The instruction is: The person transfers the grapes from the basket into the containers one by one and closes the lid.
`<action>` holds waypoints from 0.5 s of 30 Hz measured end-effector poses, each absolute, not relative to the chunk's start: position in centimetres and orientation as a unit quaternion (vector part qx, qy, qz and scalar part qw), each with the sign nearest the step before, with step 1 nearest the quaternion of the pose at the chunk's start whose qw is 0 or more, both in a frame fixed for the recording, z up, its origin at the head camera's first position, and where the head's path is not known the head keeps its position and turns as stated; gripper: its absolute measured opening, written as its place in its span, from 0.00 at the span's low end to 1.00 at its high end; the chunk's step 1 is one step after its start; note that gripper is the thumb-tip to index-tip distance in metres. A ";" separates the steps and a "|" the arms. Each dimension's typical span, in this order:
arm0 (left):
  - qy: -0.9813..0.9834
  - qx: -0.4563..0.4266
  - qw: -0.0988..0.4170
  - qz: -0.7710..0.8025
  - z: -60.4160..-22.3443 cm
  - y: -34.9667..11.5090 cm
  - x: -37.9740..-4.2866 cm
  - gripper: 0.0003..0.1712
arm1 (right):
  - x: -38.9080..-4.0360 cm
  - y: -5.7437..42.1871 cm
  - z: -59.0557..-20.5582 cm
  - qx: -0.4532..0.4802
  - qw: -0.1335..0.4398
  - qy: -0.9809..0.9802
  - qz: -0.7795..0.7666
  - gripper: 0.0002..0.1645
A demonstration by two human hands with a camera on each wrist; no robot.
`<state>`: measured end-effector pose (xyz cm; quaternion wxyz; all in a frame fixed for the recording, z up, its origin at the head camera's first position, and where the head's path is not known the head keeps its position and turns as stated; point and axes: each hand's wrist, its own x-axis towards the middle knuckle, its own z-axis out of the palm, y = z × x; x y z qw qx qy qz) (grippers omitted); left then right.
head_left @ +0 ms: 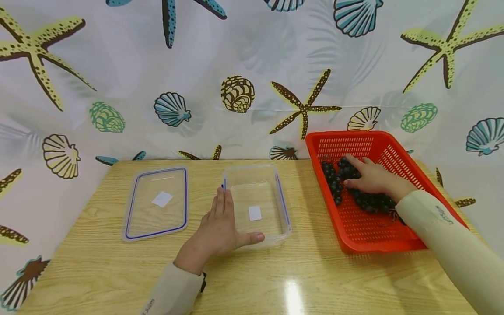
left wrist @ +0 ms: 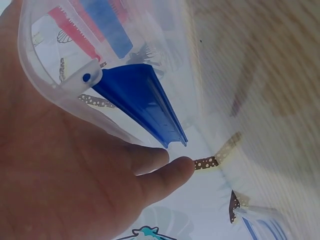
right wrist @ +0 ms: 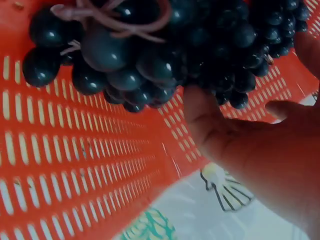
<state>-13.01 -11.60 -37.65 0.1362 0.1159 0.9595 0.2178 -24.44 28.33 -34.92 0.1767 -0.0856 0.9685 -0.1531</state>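
A clear plastic food container (head_left: pixel 257 237) with blue side latches (left wrist: pixel 137 100) stands on the table, a small white label on its floor. My left hand (head_left: pixel 218 232) rests along its left side, fingers straight and thumb stretched over the near rim. Beside it, further left, lies a clear lid (head_left: pixel 157 227) with a blue seal. My right hand (head_left: pixel 372 177) reaches into a red plastic basket (head_left: pixel 340 229) and touches bunches of dark grapes (head_left: pixel 366 201), its fingers spread over them. The right wrist view shows the thumb against the grapes (right wrist: pixel 115 60), with their stems above.
The wooden tabletop (head_left: pixel 118 271) carries the lid, container and basket from left to right. Behind it hangs a white cloth (head_left: pixel 220 135) printed with starfish and shells. The basket's raised perforated walls surround the grapes.
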 end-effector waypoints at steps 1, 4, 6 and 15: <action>0.959 0.115 0.136 0.219 -37.7 -11.6 -13.0 0.79 | -24.5 28.3 -35.0 -0.087 0.184 0.967 -0.151 0.52; 0.960 0.114 0.139 0.217 -37.7 -11.7 -13.0 0.79 | -24.6 28.4 -35.4 -0.102 0.211 0.960 -0.154 0.51; 0.960 0.115 0.138 0.215 -37.7 -11.7 -12.9 0.79 | -24.6 28.3 -35.6 -0.111 0.237 0.951 -0.163 0.50; 0.959 0.119 0.135 0.220 -37.7 -11.7 -12.9 0.78 | -24.8 27.4 -36.6 -0.109 0.255 0.950 -0.142 0.40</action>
